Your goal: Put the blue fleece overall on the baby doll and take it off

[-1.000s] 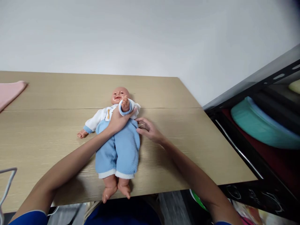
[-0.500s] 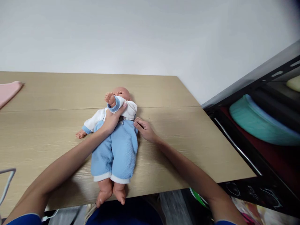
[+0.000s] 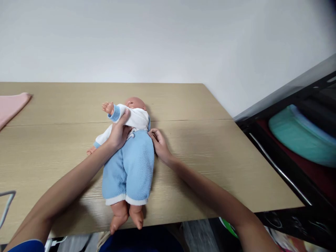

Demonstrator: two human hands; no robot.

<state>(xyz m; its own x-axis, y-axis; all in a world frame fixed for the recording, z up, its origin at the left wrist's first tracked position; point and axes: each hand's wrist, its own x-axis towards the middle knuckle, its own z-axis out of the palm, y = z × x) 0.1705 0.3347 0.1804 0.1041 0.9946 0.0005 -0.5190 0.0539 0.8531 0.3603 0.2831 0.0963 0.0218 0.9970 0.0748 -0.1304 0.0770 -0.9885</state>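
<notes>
The doll lies on its back on the pale wooden tabletop, near the front edge. Its head points away from you and its bare feet poke just past the near edge. It wears fuzzy blue trousers and a white top with blue cuffs.

Both your forearms reach in from below. Your left hand is closed around the doll's white sleeve, holding that arm across its chest so the small hand points left. Your right hand rests against the doll's other side, where top meets trousers. Its fingers are bent against the cloth, and you cannot tell if they pinch it.

Farther back on the left lies a pink cloth. On the right, beside the tabletop, a dark shelf holds a teal object.
</notes>
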